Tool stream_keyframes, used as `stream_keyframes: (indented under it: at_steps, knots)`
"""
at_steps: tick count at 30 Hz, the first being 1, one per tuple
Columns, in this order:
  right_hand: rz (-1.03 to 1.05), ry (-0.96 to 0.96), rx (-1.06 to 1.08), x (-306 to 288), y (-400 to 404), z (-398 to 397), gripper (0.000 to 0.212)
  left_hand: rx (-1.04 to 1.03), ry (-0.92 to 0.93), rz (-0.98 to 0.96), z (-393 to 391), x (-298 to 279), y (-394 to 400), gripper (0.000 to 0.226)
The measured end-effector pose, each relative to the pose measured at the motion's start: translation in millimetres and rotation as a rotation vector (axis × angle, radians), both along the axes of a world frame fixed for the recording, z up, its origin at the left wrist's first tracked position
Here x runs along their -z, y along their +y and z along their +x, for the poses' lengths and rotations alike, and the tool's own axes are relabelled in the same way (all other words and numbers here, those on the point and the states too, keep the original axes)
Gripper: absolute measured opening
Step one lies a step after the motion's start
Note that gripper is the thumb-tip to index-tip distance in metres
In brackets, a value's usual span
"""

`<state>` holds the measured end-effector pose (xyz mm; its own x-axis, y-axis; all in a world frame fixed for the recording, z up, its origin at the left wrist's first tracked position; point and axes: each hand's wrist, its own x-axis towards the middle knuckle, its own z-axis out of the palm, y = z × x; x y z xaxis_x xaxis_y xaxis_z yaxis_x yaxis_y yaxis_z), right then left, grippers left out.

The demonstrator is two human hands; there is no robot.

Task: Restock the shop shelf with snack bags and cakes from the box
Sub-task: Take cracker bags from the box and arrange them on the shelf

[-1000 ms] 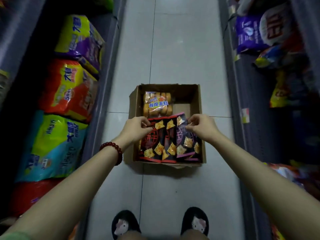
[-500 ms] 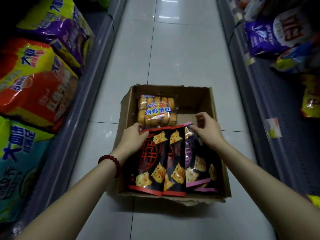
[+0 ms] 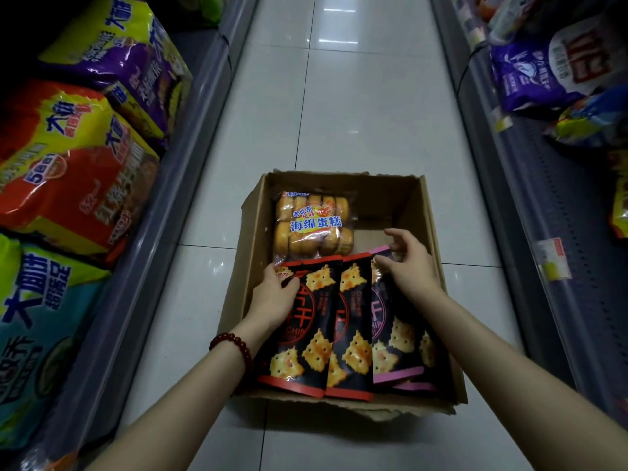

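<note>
Head view: cardboard box (image 3: 421, 212) on aisle floor. Cracker bags (image 3: 350, 317) fill its near edge; cake pack (image 3: 314, 222) sits at far-left corner. Left hand (image 3: 273, 299) grips the red bags' left top corner; right hand (image 3: 409, 266) pinches the pink bag's top. Suggest gathering tops together, lifting evenly so none slips.

The cardboard box (image 3: 421, 212) sat open-topped on the tiled aisle floor (image 3: 339, 113). Its bare corner toward 1 o'clock gave room to reach down. The cake pack (image 3: 316, 226) filled the 11 o'clock corner, and the black cracker bags (image 3: 353, 328) covered the whole near half, with both hands upon their top edges. At 9 o'clock large snack packs (image 3: 74, 171) crowded the left shelf; at 3 o'clock the right shelf (image 3: 543, 232) edge hemmed the aisle.
</note>
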<state>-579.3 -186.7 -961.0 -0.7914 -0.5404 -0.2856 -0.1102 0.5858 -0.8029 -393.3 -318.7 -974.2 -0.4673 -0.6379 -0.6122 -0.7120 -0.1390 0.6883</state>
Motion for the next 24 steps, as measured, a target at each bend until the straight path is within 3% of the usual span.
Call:
stream_keyframes:
  at_steps: [6,11,16,21,24]
  knots:
    - [-0.065,0.035,0.074,-13.3,19.0,0.0,0.046,-0.109,0.042,0.095,-4.3,5.8,-0.4,0.059]
    - [-0.163,-0.198,0.11,-27.8,37.0,9.7,0.042,-0.15,0.026,0.128,-2.1,14.5,0.9,0.065]
    - [-0.204,-0.341,0.075,-31.7,45.2,15.0,0.017,-0.1,0.013,0.173,6.1,17.1,6.7,0.059]
    - [-0.283,-0.454,0.046,-31.7,49.1,17.9,0.02,-0.091,0.084,0.222,12.9,17.4,14.1,0.09]
    - [-0.316,-0.464,0.04,-31.0,53.4,19.1,0.021,-0.104,0.101,0.207,12.0,19.4,19.0,0.096]
